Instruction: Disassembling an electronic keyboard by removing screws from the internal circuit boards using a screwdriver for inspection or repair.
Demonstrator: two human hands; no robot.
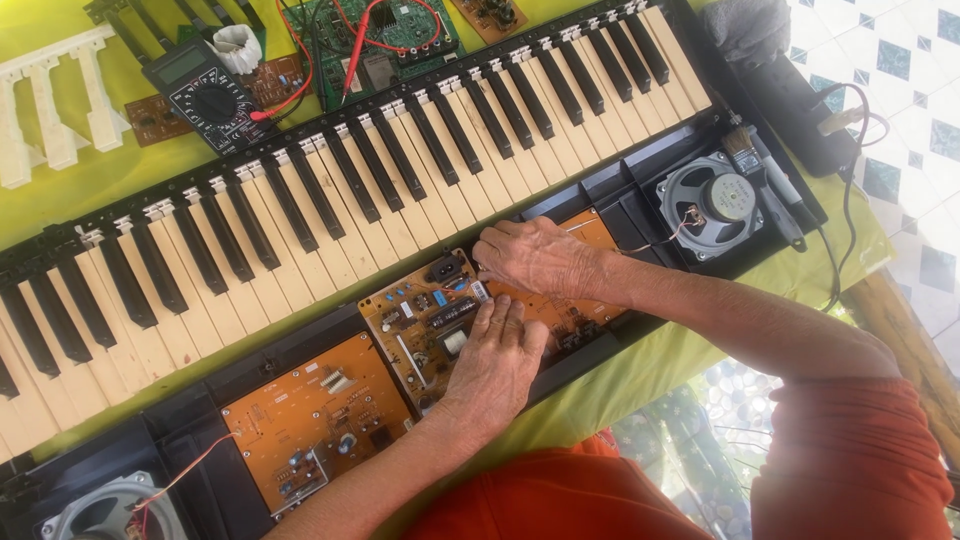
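Note:
An opened electronic keyboard lies across a yellow-green cloth, its black and white keys exposed. In the black casing below the keys sits an orange circuit board with small components. My left hand lies flat on this board's near right part, fingers together. My right hand rests on the board's far edge, just below the keys, with its fingertips curled down over the edge. A second orange board sits to the left, apart from both hands.
A round speaker sits in the casing's right end and another at the bottom left. A multimeter, a green circuit board, a white key strip and a brush lie around.

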